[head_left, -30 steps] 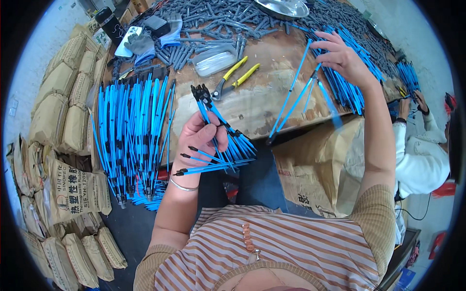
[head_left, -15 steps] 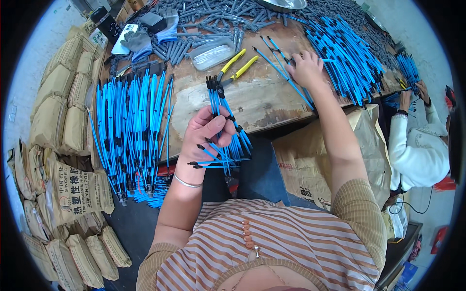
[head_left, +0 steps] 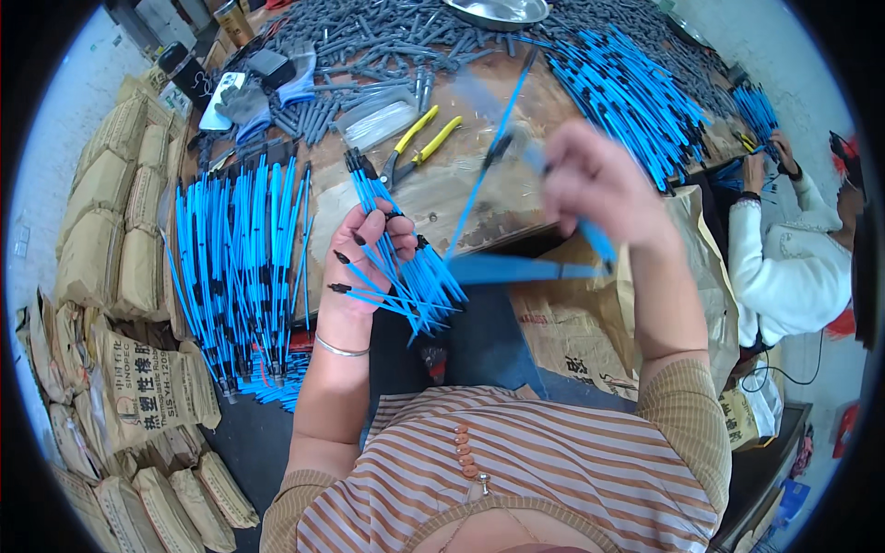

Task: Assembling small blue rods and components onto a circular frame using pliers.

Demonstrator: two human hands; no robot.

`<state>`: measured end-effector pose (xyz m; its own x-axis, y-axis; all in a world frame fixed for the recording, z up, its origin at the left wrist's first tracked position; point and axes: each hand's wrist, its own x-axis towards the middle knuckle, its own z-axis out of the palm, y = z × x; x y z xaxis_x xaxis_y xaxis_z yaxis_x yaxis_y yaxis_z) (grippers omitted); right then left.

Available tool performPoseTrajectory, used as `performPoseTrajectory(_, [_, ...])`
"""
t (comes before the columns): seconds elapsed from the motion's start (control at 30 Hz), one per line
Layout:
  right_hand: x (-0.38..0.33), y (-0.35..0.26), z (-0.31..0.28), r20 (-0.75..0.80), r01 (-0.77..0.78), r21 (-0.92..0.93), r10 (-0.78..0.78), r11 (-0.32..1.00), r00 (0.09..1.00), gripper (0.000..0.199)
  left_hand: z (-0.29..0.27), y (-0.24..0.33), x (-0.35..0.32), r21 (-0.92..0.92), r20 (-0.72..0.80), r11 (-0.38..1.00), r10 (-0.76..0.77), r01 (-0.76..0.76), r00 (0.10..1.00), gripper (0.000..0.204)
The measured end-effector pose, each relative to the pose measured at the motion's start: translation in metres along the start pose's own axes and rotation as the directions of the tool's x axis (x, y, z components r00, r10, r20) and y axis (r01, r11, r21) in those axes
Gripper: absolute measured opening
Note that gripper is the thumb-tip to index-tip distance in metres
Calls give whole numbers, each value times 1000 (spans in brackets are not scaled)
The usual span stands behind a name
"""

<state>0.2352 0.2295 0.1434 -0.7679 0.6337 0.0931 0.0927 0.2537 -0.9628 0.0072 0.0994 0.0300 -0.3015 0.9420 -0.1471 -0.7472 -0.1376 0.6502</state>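
Observation:
My left hand is closed around a bundle of thin blue rods with black fittings at the front edge of the table. A few of those rods splay out below the fingers toward the wrist. My right hand is raised over the table edge, smeared by motion, with its fingers curled in. Blurred blue rods show at that hand. A long blue rod with a black joint slants between my two hands. Yellow-handled pliers lie on the table beyond my left hand.
Blue rods are piled at left and right. Grey plastic parts cover the back, near a metal bowl and a clear tray. Brown sacks are stacked at left. A person in white works at right.
My right hand has lifted off the loose rods on the table and come toward me, with rods moving along. My left hand still grips its bundle, which has turned slightly. The view has shifted.

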Motion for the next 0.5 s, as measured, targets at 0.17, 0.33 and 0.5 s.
performPoseTrajectory(0.17, [-15, 31, 52, 46, 73, -404, -60, 912, 997, 17, 21, -19, 7, -160, 311, 981, -59, 114, 948, 19])
performPoseTrajectory(0.33, [7, 53, 14, 128, 71, -411, -20, 909, 992, 19, 22, -18, 4, -138, 326, 989, 93, -50, 941, 20])
performPoseTrajectory(0.5, [45, 139, -155, -647, -605, -762, -231, 232, 727, 26, 23, -7, -10, -84, 374, 994, -33, 69, 927, 24])
